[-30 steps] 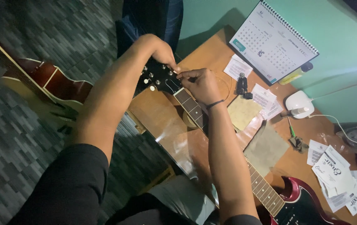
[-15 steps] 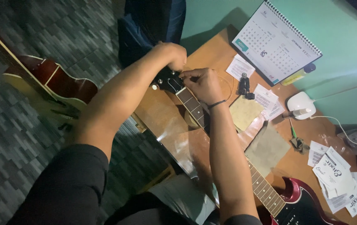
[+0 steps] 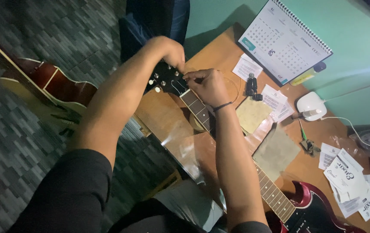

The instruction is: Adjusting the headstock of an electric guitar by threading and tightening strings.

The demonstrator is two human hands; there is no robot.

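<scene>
- Where the guitar's black headstock (image 3: pixel 164 80) juts past the near-left edge of the wooden table (image 3: pixel 219 47), both hands meet on it, so it lies directly under the fingers rather than off to either side.
- Its long axis follows the neck (image 3: pixel 198 110), running from the headstock at the upper left down to the dark red body (image 3: pixel 312 211) at the lower right, passing beneath the right forearm.
- Left hand (image 3: pixel 169 51) curls over the far end of the headstock, fingers closed around its top edge by the tuning pegs (image 3: pixel 161 82).
- Right hand (image 3: pixel 208 84) sits at the nut end, fingertips pinched together at the headstock's edge; what they pinch is too small to tell.
- Both hands are in contact, the left further out along the axis.
- Beside the neck lie tan cloths (image 3: pixel 275 149), paper packets (image 3: pixel 349 177), a desk calendar (image 3: pixel 286 39) and a white device (image 3: pixel 311 105).
- Another guitar (image 3: pixel 49 84) lies on the floor, left.
</scene>
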